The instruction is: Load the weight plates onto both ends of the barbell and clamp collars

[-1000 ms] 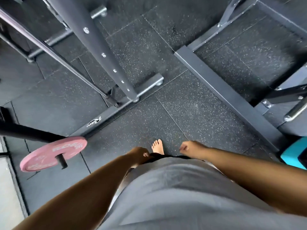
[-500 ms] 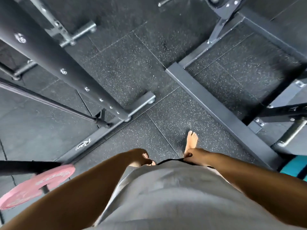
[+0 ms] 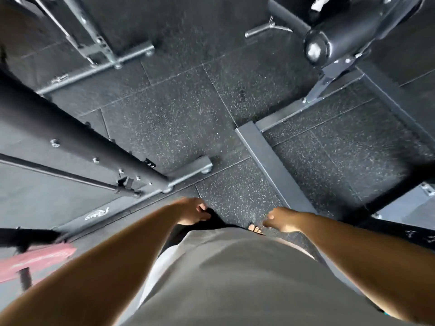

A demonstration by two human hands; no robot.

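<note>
Hands first: my left hand (image 3: 191,211) and right hand (image 3: 281,220) hang loosely curled in front of my shirt, each grip holding nothing. 1 pink plate (image 3: 35,260) sits on the barbell (image 3: 26,236), over the floor's (image 3: 179,123) near left edge. It looks rubber-coated: heavy, stiff, not slippery. I judge another plate is best held by its rim with 2 hands.
</note>
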